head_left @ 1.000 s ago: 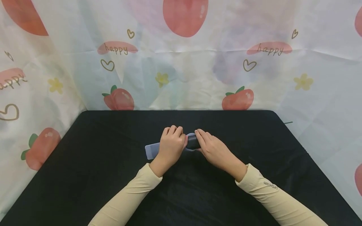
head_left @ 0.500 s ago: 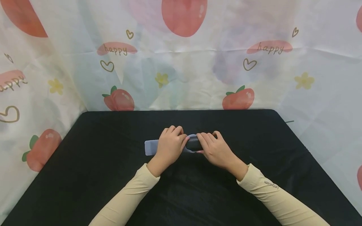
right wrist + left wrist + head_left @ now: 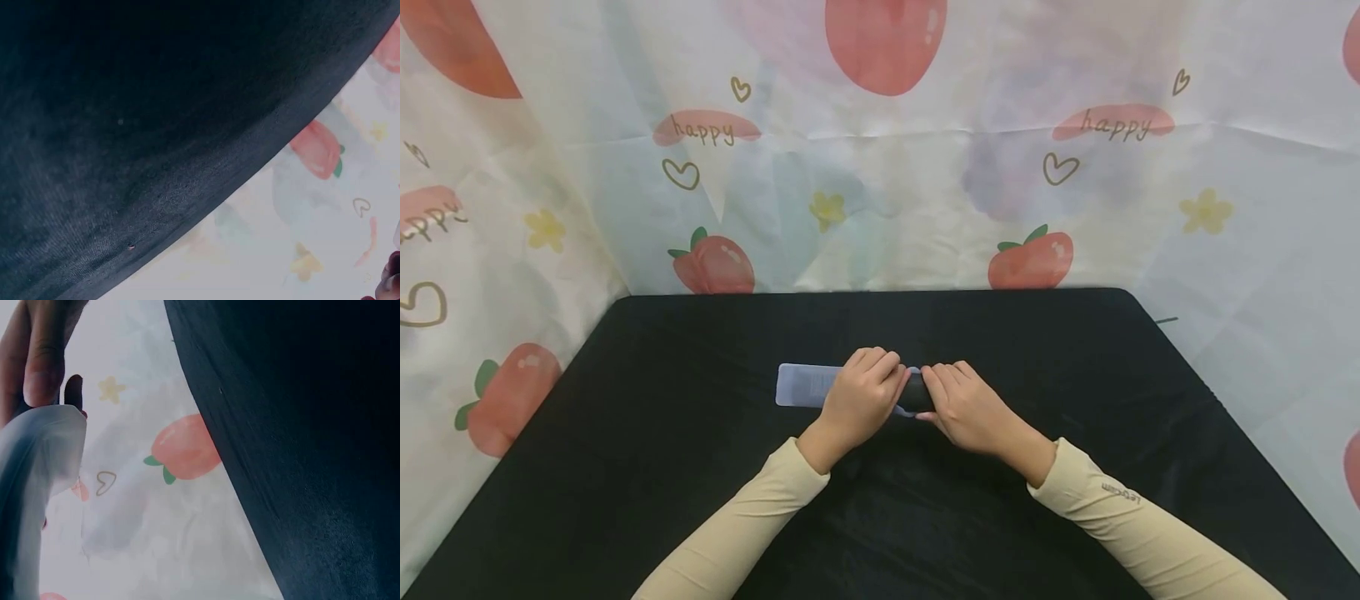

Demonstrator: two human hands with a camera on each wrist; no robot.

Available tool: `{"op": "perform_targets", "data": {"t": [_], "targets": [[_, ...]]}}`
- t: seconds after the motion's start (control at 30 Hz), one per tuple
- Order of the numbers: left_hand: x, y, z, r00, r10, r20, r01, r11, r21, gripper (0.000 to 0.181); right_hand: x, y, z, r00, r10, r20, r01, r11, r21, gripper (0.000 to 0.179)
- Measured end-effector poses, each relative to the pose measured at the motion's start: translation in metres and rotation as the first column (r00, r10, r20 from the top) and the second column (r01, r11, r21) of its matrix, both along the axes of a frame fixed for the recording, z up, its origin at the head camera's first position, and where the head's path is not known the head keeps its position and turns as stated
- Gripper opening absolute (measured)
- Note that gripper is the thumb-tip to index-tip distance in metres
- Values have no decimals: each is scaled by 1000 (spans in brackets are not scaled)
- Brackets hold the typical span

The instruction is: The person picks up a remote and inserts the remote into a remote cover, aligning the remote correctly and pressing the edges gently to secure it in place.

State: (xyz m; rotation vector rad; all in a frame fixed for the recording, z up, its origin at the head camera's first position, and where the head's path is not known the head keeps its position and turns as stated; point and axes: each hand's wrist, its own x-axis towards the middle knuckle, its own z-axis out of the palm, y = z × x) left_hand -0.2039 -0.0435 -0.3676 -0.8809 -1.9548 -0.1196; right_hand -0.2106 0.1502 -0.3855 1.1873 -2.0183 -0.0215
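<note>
In the head view both hands hold one item over the black table: a pale blue, translucent flat sleeve-like piece (image 3: 799, 386) with a dark rounded object (image 3: 917, 393) at its right end. My left hand (image 3: 867, 397) grips the sleeve near its middle, fingers curled over it, and its long end sticks out to the left. The right hand (image 3: 967, 406) pinches the dark end, fingers on top and thumb below. Fingers hide where the two pieces meet. The left wrist view has the translucent piece (image 3: 59, 440) close up beneath fingers (image 3: 44, 384); the right wrist view catches only fingertips (image 3: 390, 281).
A black-covered table (image 3: 700, 492) spreads under both arms. Behind it and at the sides hangs a white curtain (image 3: 880, 183) printed with fruit, hearts and flowers. Cream sleeves (image 3: 760, 508) cover the forearms.
The left hand has shifted slightly right and nearer the right hand. More of the pale blue end now shows at left, and less of the dark object shows between the hands.
</note>
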Motion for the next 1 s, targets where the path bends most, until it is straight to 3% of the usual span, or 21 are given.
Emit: {"op": "perform_targets", "data": {"t": [0.13, 0.37, 0.53, 0.63, 0.8, 1.0], "targets": [[0, 0, -1, 1000, -4, -20, 4, 1000, 1, 7, -1, -1, -1, 1000, 7, -15, -8, 1000, -3, 63], [-2, 0, 1, 998, 15, 61, -23, 992, 125, 10, -6, 3, 5, 999, -41, -25, 40, 999, -35, 60], [-6, -13, 2, 986, 79, 148, -77, 997, -15, 44, -9, 11, 10, 997, -80, -6, 80, 994, -69, 59], [-11, -26, 4, 970, 152, 189, -134, 985, -107, 60, -11, 16, 14, 996, -90, -4, 89, 991, -102, 60], [-19, -41, 9, 958, 255, 129, -238, 962, -138, 32, -13, 21, 19, 998, -67, -20, 64, 990, -127, 59], [-18, -42, 8, 967, 239, 88, -223, 961, -162, 21, -9, 17, 19, 1000, -20, -19, 18, 993, -118, 59]]}}
